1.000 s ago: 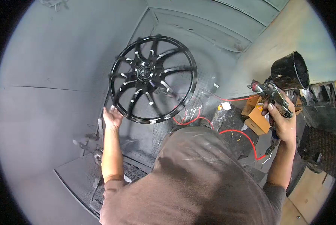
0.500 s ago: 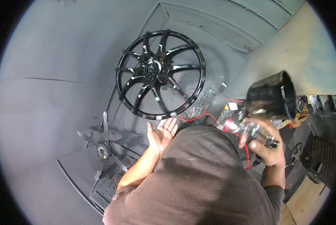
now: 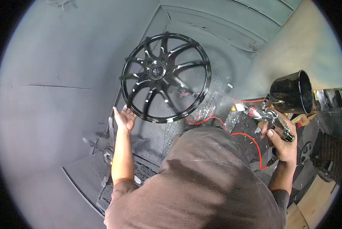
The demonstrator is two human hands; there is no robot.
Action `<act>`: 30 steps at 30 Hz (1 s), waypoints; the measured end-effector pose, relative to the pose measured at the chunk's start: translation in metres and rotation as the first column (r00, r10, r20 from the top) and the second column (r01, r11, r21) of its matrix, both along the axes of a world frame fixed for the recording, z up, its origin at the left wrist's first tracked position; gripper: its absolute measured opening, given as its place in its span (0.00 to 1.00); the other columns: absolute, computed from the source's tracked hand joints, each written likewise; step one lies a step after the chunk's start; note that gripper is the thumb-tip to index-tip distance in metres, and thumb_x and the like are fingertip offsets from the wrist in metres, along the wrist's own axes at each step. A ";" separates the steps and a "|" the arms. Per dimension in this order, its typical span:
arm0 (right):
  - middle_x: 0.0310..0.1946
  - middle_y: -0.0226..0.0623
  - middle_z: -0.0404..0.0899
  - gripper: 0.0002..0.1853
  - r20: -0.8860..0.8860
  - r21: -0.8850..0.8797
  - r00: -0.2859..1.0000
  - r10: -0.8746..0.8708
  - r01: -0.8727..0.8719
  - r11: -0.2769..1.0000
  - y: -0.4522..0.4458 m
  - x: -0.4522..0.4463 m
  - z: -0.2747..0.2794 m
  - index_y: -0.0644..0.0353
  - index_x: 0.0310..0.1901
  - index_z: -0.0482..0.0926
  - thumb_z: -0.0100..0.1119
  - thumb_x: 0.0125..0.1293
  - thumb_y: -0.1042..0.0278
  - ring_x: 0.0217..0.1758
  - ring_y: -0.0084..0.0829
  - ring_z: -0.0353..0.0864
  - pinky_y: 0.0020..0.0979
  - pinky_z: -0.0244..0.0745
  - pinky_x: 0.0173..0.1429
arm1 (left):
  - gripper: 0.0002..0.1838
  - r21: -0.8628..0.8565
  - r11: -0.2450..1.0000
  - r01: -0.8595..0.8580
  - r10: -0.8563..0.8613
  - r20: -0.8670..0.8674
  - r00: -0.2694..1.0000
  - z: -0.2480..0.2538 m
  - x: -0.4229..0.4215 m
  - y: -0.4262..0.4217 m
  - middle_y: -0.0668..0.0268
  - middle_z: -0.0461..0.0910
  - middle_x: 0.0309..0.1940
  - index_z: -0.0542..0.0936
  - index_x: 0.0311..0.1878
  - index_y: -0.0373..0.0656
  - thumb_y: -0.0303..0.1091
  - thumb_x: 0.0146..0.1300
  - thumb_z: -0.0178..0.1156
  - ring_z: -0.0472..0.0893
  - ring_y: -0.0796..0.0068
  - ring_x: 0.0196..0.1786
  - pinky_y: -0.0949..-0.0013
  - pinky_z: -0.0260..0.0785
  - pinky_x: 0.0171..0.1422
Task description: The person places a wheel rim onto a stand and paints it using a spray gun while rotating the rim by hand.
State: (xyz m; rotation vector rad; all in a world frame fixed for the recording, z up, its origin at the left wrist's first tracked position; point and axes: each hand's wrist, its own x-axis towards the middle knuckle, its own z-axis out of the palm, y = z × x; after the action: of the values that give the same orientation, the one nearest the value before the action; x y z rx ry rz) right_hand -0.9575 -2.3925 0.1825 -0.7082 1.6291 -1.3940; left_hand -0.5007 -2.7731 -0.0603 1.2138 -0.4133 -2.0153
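Observation:
A glossy black multi-spoke wheel rim point(image 3: 170, 120) faces me at the upper middle; what supports it is hidden. My left hand point(image 3: 125, 118) is at the rim's lower left edge, palm up with fingers spread, holding nothing; whether the fingertips touch the rim I cannot tell. On the right, my right hand point(image 3: 283, 139) is wrapped round a metal spray gun point(image 3: 272, 119) with a red part at its front. A black cup point(image 3: 291, 92) sits on the gun, its round end facing right.
A red hose point(image 3: 256, 147) runs over the dark floor at the right. A dusty stand with arms point(image 3: 108, 154) is at the lower left, beside a grey wall point(image 3: 56, 110). Wooden boards point(image 3: 315, 196) lie at the lower right. Another wheel point(image 3: 306, 152) is near my right forearm.
My left hand moved right under the rim, then back left to its lower left edge. My right hand swung the spray gun inward and left, then back out to the right.

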 end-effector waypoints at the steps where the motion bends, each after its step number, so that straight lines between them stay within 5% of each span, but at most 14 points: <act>1: 0.35 0.39 0.80 0.30 0.009 -0.010 1.000 -0.020 0.020 1.000 0.000 0.001 0.000 0.73 0.63 0.71 0.66 0.62 0.69 0.36 0.27 0.80 0.29 0.77 0.43 | 0.44 0.005 0.997 -0.076 0.076 0.022 0.997 0.010 -0.014 0.005 0.54 0.73 0.60 0.70 0.56 0.36 0.74 0.69 0.36 0.71 0.55 0.63 0.47 0.58 0.71; 9: 0.35 0.39 0.81 0.30 -0.022 -0.022 0.999 -0.035 0.034 0.999 -0.004 0.005 -0.002 0.73 0.63 0.71 0.66 0.62 0.68 0.36 0.28 0.80 0.29 0.77 0.43 | 0.44 -0.057 0.997 -0.061 0.058 -0.051 0.997 0.010 -0.009 -0.009 0.52 0.77 0.60 0.73 0.61 0.34 0.71 0.71 0.34 0.72 0.54 0.65 0.49 0.60 0.72; 11: 0.35 0.39 0.81 0.31 -0.033 -0.036 0.999 -0.041 0.040 0.999 -0.006 0.005 -0.003 0.73 0.64 0.71 0.66 0.62 0.67 0.36 0.27 0.80 0.29 0.77 0.44 | 0.45 -0.157 0.983 0.089 -0.146 -0.396 0.906 0.002 0.003 -0.016 0.53 0.78 0.59 0.73 0.62 0.34 0.71 0.71 0.36 0.74 0.56 0.63 0.53 0.62 0.71; 14: 0.36 0.39 0.80 0.31 -0.037 -0.025 0.998 -0.043 0.042 0.999 -0.010 0.007 0.000 0.73 0.65 0.70 0.66 0.63 0.66 0.37 0.28 0.79 0.29 0.77 0.44 | 0.45 -0.090 0.991 -0.099 0.077 -0.221 0.972 0.027 -0.019 -0.006 0.54 0.79 0.58 0.73 0.62 0.33 0.72 0.70 0.37 0.76 0.57 0.61 0.55 0.64 0.69; 15: 0.36 0.39 0.80 0.31 -0.039 -0.023 0.999 -0.036 0.035 0.999 -0.010 0.007 -0.001 0.73 0.65 0.70 0.66 0.63 0.66 0.37 0.28 0.79 0.29 0.77 0.44 | 0.46 -0.146 0.989 -0.009 -0.051 -0.403 0.914 0.002 0.005 -0.025 0.53 0.79 0.57 0.73 0.63 0.32 0.72 0.70 0.38 0.77 0.59 0.60 0.56 0.66 0.69; 16: 0.37 0.39 0.80 0.31 -0.049 -0.032 0.997 -0.055 0.053 0.998 -0.009 0.008 -0.003 0.72 0.66 0.69 0.66 0.63 0.66 0.37 0.28 0.79 0.29 0.77 0.44 | 0.46 -0.145 0.989 -0.017 -0.044 -0.406 0.913 0.004 0.002 -0.027 0.53 0.79 0.57 0.73 0.63 0.32 0.72 0.70 0.38 0.77 0.59 0.60 0.56 0.66 0.69; 19: 0.39 0.40 0.79 0.32 -0.088 -0.063 0.992 -0.093 0.087 0.994 -0.010 0.005 -0.005 0.71 0.67 0.67 0.64 0.65 0.66 0.38 0.29 0.79 0.30 0.77 0.44 | 0.48 -0.141 0.988 -0.068 0.031 -0.253 0.967 0.025 -0.020 -0.027 0.53 0.80 0.55 0.71 0.64 0.28 0.73 0.69 0.38 0.78 0.59 0.58 0.60 0.67 0.68; 23: 0.41 0.38 0.80 0.31 -0.194 -0.099 0.969 -0.156 0.139 0.985 -0.017 -0.002 -0.006 0.69 0.68 0.66 0.63 0.67 0.65 0.38 0.26 0.80 0.26 0.75 0.38 | 0.48 -0.202 0.979 0.036 -0.097 -0.301 0.949 0.011 -0.010 -0.044 0.52 0.80 0.56 0.71 0.64 0.29 0.73 0.69 0.39 0.77 0.56 0.60 0.57 0.66 0.68; 28: 0.38 0.35 0.81 0.29 -0.279 -0.040 0.954 -0.106 0.099 0.994 -0.007 -0.003 -0.009 0.68 0.66 0.68 0.63 0.68 0.66 0.38 0.24 0.80 0.22 0.74 0.36 | 0.47 -0.177 0.984 -0.026 -0.011 -0.205 0.979 0.038 -0.019 -0.017 0.52 0.80 0.57 0.70 0.65 0.30 0.71 0.70 0.39 0.75 0.55 0.63 0.55 0.61 0.72; 30: 0.37 0.36 0.81 0.29 -0.174 -0.055 0.982 -0.072 0.064 0.996 -0.005 0.005 -0.006 0.70 0.66 0.69 0.64 0.65 0.67 0.37 0.26 0.80 0.26 0.75 0.40 | 0.46 -0.171 0.984 -0.053 0.019 -0.195 0.981 0.034 -0.018 -0.016 0.53 0.80 0.57 0.70 0.65 0.30 0.71 0.70 0.39 0.74 0.55 0.64 0.55 0.59 0.73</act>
State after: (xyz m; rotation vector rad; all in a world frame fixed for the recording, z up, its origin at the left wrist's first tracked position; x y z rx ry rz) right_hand -0.9523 -2.3977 0.1763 -0.8308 1.7755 -1.4588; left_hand -0.5191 -2.7887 -0.0266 0.9039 -0.4590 -1.9972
